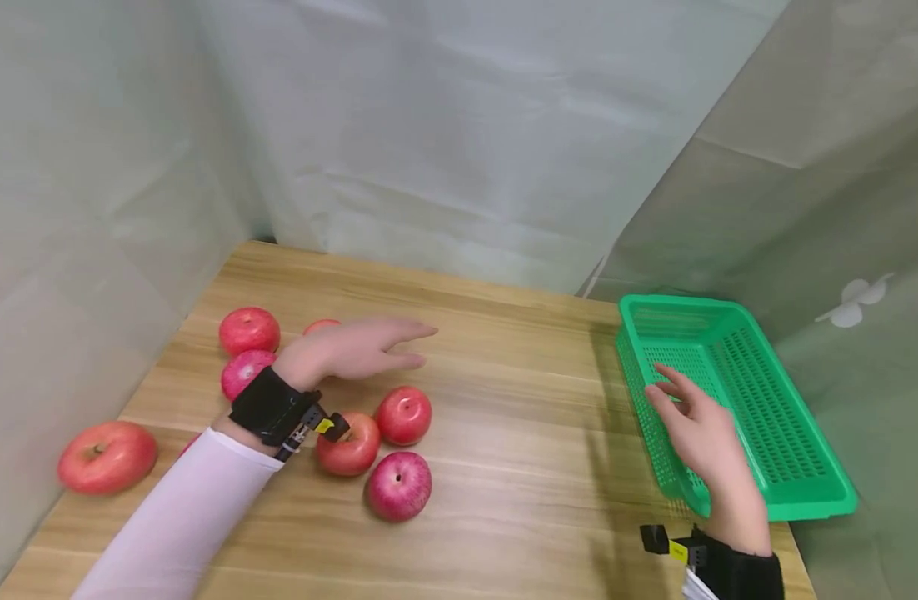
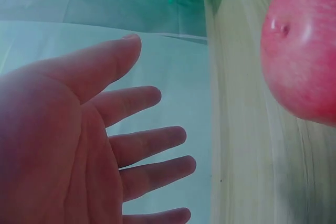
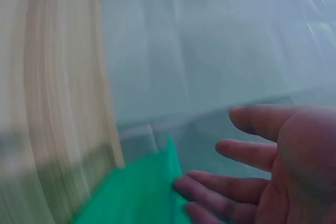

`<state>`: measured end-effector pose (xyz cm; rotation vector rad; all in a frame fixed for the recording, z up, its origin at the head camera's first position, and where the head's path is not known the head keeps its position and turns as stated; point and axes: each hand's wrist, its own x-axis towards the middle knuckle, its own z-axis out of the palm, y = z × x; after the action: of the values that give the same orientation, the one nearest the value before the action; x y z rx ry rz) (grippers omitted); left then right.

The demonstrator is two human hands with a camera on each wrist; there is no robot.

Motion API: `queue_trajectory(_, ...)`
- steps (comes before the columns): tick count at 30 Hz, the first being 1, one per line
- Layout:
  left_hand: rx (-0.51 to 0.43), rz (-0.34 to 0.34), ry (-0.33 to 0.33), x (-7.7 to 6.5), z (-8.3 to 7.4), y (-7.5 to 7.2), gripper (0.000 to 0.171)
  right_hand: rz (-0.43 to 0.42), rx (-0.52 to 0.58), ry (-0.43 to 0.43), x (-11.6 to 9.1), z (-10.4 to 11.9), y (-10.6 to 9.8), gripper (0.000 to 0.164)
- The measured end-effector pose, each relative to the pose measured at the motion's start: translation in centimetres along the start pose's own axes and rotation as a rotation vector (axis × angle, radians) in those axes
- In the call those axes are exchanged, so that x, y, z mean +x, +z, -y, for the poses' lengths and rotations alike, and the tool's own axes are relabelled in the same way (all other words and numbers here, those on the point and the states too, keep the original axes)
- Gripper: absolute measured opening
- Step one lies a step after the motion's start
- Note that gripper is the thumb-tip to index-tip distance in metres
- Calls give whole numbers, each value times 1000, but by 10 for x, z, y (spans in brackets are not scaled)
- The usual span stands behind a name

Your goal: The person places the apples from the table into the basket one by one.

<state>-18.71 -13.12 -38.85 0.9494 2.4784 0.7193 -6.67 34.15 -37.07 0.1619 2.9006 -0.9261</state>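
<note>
Your left hand [image 1: 354,348], thumb and fingers spread wide, holds nothing above the wooden table [image 1: 504,467]; 3 red apples [image 1: 404,415] lie close together just below and beside it, with others to its left. Your right hand [image 1: 699,429], fingers loosely extended and gripping nothing, overlaps the left side of the green basket [image 1: 684,302]; you cannot tell whether fingertips touch the rim.
</note>
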Motion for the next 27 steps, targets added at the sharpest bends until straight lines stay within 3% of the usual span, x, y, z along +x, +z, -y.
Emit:
queue_trajectory(5, -17, -9, 1, -15, -3, 8, 68, -138, -69, 176, -27, -33, -25, 71)
queue_trajectory(9, -25, -2, 0, -22, -6, 11, 68, -186, -123, 402, -44, -60, -41, 76)
queue_trajectory(13, -45, -10, -9, -22, -8, 10, 68, -246, -159, 591, -61, -82, -44, 78)
queue_trajectory(16, -51, -14, -18, -22, -8, 8, 68, -319, -124, 687, -71, -92, -40, 80)
queue_trajectory(21, -45, -12, -12, -21, -8, 8, 68, -409, -16, 726, -77, -104, -29, 89)
queue_trajectory(27, -34, -5, 2, -20, -8, 8, 67, -305, 141, 769, -78, -116, -18, 94)
